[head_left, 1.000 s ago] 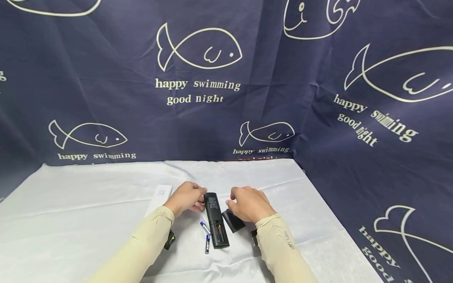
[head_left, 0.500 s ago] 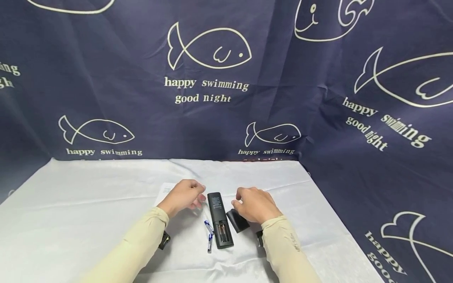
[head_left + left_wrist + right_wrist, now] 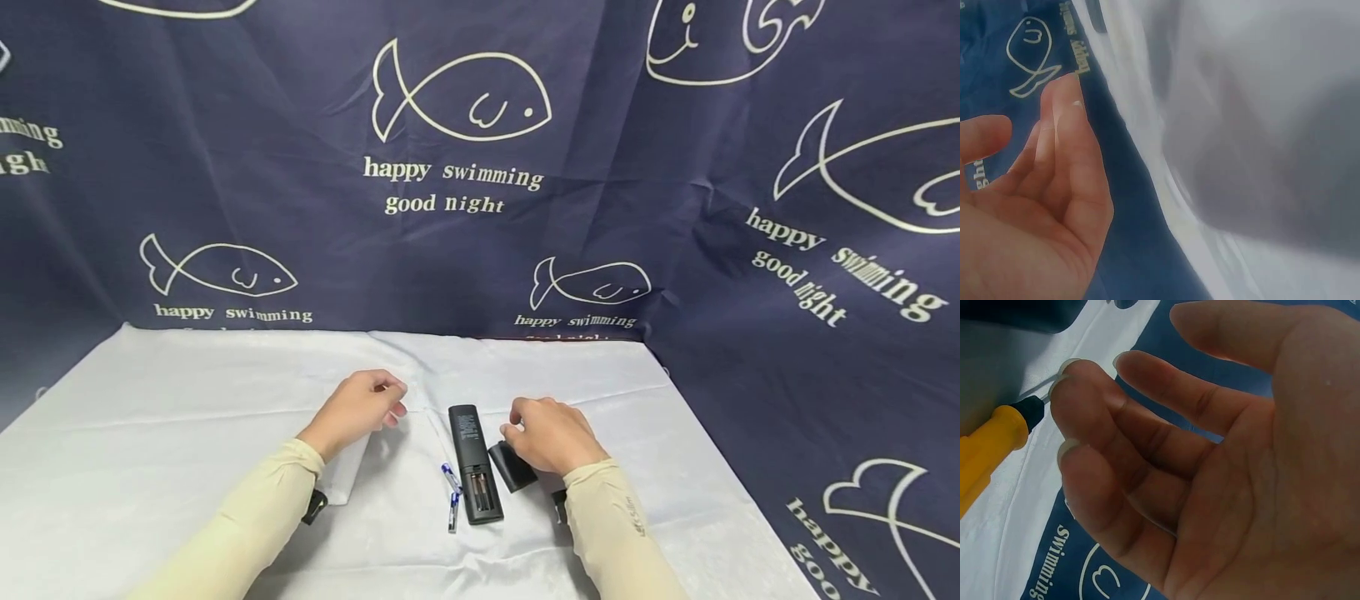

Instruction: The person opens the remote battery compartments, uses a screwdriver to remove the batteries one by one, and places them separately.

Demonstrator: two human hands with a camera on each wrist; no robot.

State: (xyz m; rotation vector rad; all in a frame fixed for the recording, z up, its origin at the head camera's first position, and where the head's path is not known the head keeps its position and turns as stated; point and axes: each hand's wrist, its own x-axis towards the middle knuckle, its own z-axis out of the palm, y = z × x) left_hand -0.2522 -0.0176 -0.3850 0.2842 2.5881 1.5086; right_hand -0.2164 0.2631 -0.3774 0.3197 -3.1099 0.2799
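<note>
A black remote control [image 3: 474,462] lies back side up with its battery compartment uncovered at the near end. Two blue-and-white batteries [image 3: 453,512] rest along its left side. My left hand [image 3: 360,408] hovers left of the remote, fingers loosely bent; its palm is bare in the left wrist view. Close behind a small black block-like piece [image 3: 513,467] is my right hand [image 3: 555,433], which overlaps its edge. In the right wrist view this hand's fingers are relaxed and grip nothing. A yellow-handled screwdriver [image 3: 988,456] lies near those fingertips.
Beneath the left wrist, a white box [image 3: 347,475] shows partly, much of it hidden by the arm. White cloth [image 3: 225,450] covers the table. Dark blue fish-print curtains [image 3: 465,250] stand at the back and right side.
My left hand has drawn away from the far end of the remote, moving left over the white box. The right hand stays by the black piece. The head view has shifted slightly.
</note>
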